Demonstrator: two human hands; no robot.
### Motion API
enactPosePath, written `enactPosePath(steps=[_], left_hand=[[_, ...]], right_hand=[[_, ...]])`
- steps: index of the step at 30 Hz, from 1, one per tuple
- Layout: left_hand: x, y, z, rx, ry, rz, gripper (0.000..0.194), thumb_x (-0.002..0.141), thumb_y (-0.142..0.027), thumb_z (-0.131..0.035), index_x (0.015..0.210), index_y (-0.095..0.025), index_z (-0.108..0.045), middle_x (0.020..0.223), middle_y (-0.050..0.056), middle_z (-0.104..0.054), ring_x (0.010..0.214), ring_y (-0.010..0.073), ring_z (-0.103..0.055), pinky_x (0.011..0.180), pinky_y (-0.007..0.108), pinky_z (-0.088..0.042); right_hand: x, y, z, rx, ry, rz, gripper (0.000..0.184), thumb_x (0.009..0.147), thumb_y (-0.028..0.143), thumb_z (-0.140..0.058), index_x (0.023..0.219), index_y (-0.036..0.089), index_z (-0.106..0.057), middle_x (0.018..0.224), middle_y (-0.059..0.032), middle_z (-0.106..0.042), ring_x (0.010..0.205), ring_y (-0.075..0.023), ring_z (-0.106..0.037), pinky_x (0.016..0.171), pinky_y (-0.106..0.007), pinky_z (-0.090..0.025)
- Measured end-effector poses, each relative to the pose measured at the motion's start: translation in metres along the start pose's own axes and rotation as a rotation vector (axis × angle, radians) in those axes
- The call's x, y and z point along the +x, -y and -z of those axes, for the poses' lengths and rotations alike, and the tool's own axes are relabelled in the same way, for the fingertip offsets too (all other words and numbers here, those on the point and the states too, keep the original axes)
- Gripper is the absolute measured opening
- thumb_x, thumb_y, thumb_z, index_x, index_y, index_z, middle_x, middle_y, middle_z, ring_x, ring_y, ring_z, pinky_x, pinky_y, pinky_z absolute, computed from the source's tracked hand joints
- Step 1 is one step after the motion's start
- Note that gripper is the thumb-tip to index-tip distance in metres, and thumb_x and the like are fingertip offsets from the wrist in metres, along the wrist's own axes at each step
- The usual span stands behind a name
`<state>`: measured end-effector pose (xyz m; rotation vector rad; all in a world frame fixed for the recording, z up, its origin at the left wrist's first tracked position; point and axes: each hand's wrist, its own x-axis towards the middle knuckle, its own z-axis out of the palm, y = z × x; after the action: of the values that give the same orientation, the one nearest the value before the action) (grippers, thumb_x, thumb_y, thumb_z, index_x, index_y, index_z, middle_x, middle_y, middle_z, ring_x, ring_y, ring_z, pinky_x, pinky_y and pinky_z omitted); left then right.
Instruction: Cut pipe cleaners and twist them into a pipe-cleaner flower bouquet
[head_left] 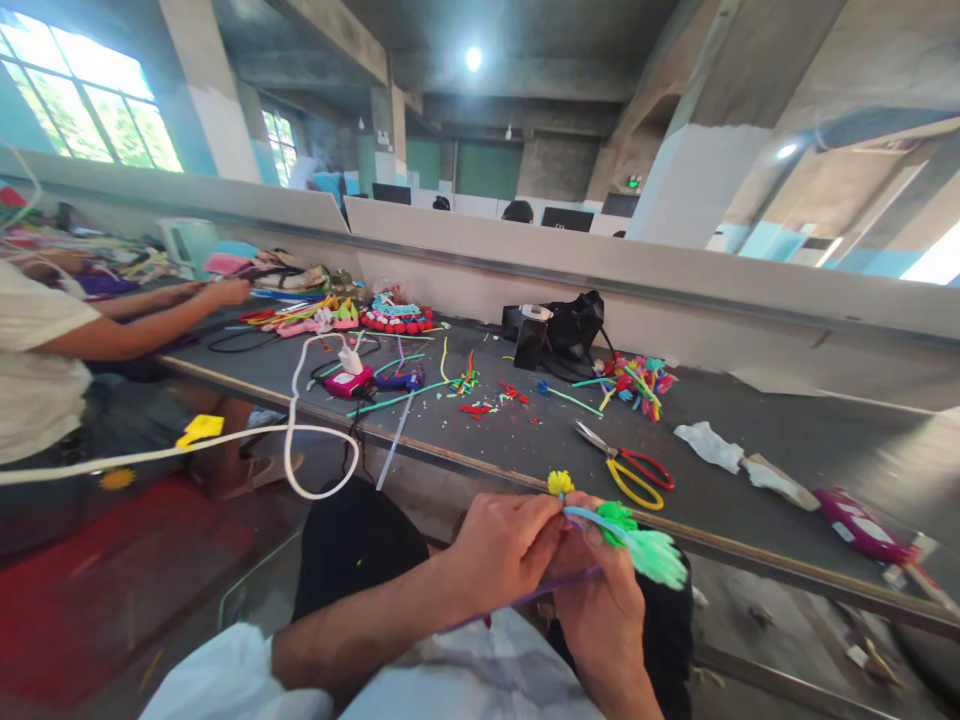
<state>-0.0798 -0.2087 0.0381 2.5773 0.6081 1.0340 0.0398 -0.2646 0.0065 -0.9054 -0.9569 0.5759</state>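
Both hands meet over my lap at the table's front edge. My left hand (510,545) pinches at the blue pipe-cleaner stem (589,515) near a small yellow flower (559,484). Around the same bunch, the fingers of my right hand (604,590) are closed. Fuzzy green petals (652,555) stick out past the right hand's thumb. A purple pipe cleaner (532,597) trails from between the hands toward the left forearm. Just beyond, scissors (626,470) with one red and one yellow handle lie partly spread on the table.
The dark table (480,440) carries pipe-cleaner scraps (476,408), a pipe-cleaner flower bunch (641,385), a black bag (577,325) and a magenta glue gun (862,525). Another glue gun (352,382) lies left. A white cable (292,430) loops before the edge. A co-worker's arm (150,310) reaches in.
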Motion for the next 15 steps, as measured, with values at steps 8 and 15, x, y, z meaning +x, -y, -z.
enactPosePath(steps=[8, 15], left_hand=[[-0.003, 0.005, -0.007, -0.044, -0.015, 0.057, 0.015, 0.095, -0.020, -0.044, 0.097, -0.017, -0.058, 0.078, 0.003, -0.069, 0.066, 0.0141, -0.065, 0.058, 0.022, -0.043], [-0.003, 0.011, -0.001, -0.098, -0.028, 0.054, 0.018, 0.093, -0.018, -0.044, 0.095, -0.017, -0.062, 0.082, 0.005, -0.071, 0.071, 0.0147, -0.067, 0.061, 0.022, -0.046]], right_hand=[[-0.004, -0.014, -0.003, 0.155, -0.256, -0.212, 0.013, 0.082, 0.033, -0.069, 0.085, 0.020, -0.072, 0.084, -0.0043, -0.074, 0.079, -0.0199, -0.071, 0.072, -0.032, -0.058], [-0.003, -0.002, 0.006, -0.106, -0.030, -0.139, 0.025, 0.080, 0.028, -0.073, 0.104, 0.020, -0.073, 0.101, -0.0067, -0.073, 0.095, -0.0235, -0.068, 0.084, -0.036, -0.055]])
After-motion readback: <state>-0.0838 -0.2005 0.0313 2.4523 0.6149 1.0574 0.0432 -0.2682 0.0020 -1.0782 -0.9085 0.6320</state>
